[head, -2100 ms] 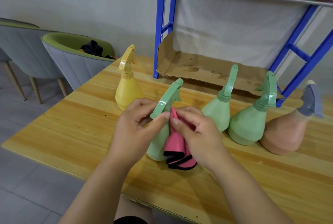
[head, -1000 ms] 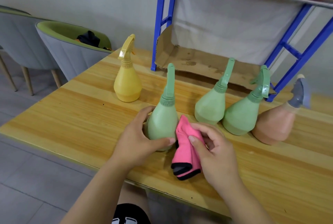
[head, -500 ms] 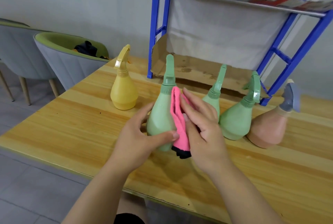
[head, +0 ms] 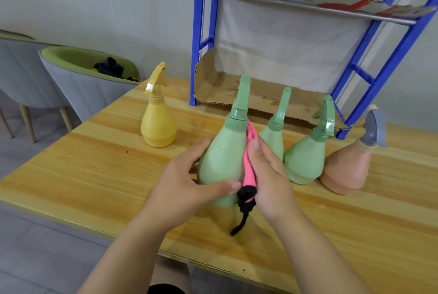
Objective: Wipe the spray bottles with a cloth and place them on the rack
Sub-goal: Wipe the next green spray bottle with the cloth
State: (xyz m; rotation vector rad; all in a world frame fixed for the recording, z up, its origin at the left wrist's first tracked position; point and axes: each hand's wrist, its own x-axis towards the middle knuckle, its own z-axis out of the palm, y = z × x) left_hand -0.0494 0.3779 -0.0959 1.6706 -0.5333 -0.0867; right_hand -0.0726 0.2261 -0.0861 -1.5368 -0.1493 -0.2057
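The green bottle [head: 222,156] is gripped upright by the left hand [head: 182,189]; the pink cloth [head: 249,165] is pressed flat-fingered against its right side by the right hand [head: 270,175].

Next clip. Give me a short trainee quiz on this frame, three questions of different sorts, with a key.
1. True or false: a bottle stands on the lower shelf of the rack.
2. The left hand holds a green bottle. What does the right hand press against it? A) sponge B) cloth C) brush
3. How many bottles are in view in all?

Key
1. False.
2. B.
3. Five: the held one, a yellow bottle, two more green bottles and a peach bottle.
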